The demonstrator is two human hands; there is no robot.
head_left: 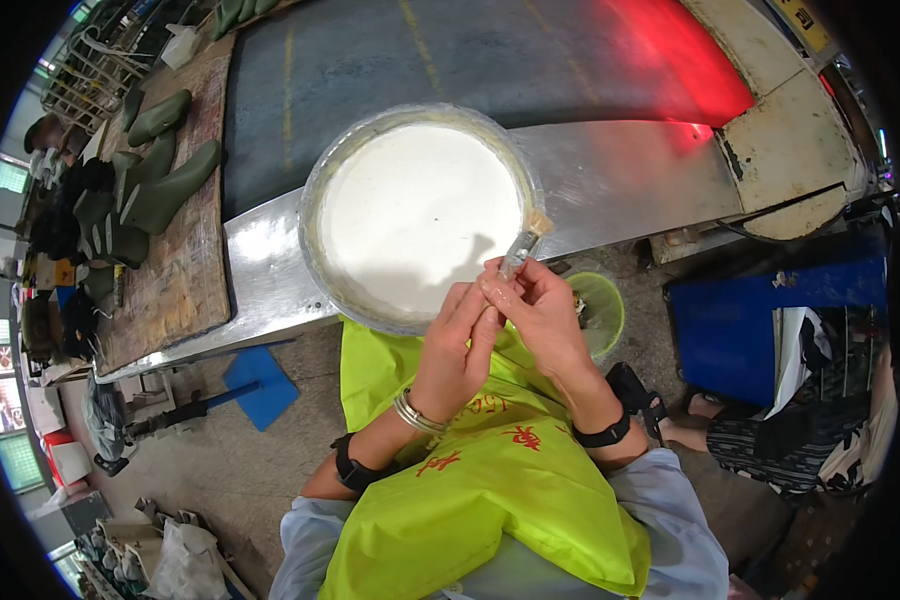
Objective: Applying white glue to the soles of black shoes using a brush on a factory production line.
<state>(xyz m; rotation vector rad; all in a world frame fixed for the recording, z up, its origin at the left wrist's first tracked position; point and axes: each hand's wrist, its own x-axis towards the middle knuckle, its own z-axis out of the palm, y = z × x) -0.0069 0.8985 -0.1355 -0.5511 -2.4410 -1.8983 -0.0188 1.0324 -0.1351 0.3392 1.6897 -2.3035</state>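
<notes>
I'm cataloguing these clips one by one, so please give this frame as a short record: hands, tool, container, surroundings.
Right hand: holding a brush
Left hand: fingertips meeting the right hand; any grip on the brush is hidden
Brush: bristles pointing away from the person, near the basin's right rim
Basin: round, holding white material
Left side: green foot-shaped forms on a worn board
Right side: yellow-green bin
Worn: yellow-green apron

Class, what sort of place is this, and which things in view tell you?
Probably a shoe workshop: green, foot-shaped lasts lie at the left, and a brush is in the right hand beside a tub of white liquid, perhaps glue.
</notes>
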